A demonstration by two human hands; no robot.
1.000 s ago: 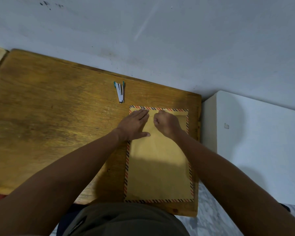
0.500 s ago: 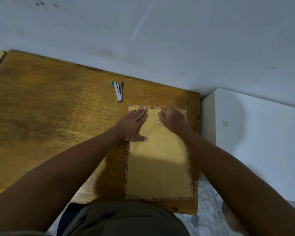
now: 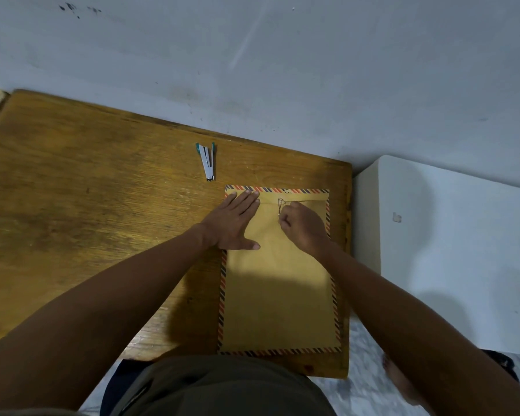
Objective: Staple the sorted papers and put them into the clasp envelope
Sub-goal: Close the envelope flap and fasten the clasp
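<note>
With the clasp envelope (image 3: pixel 278 274) just below the stapler (image 3: pixel 207 162), left hand (image 3: pixel 231 222) fingers pressed flat together, right hand (image 3: pixel 302 228) fingers pinching the clasp (image 3: pixel 280 206), rough bending could snap it

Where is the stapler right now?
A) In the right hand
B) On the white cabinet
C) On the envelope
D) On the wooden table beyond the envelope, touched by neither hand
D: the stapler lies on the bare wooden table past the envelope's far left corner, while the left hand and right hand rest on the envelope.
</note>
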